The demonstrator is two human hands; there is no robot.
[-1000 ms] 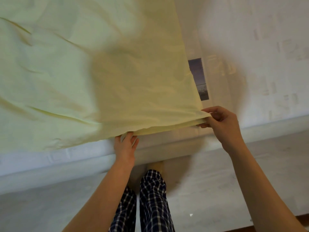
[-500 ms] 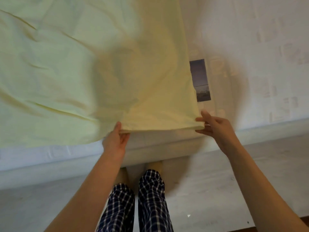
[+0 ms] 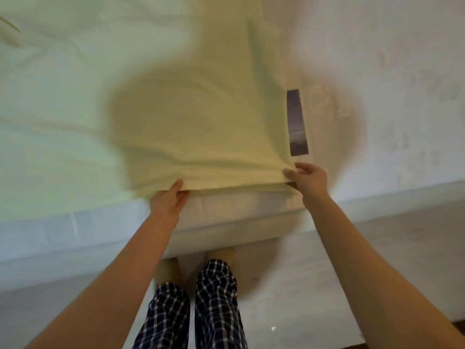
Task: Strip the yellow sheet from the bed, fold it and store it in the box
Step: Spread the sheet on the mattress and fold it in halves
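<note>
The yellow sheet (image 3: pixel 156 102) lies spread over the bed's left and middle part, wrinkled, with its near edge along the mattress side. My left hand (image 3: pixel 169 200) pinches that near edge from below. My right hand (image 3: pixel 310 179) grips the sheet's near right corner, thumb on top. The cloth between both hands is bunched into soft folds. To the right of the sheet the bare white mattress (image 3: pixel 377 96) shows. No box is in view.
The bed's pale side (image 3: pixel 75 238) runs across in front of me. A dark rectangular label (image 3: pixel 297 122) sits on the mattress just past the sheet's right edge. My legs in checked trousers (image 3: pixel 216 306) stand on a light floor (image 3: pixel 302 285) close to the bed.
Both hands have shifted along the sheet's near edge and taken a fresh grip; the left hand moved leftward, and the edge now lies lower against the mattress side with more bunching.
</note>
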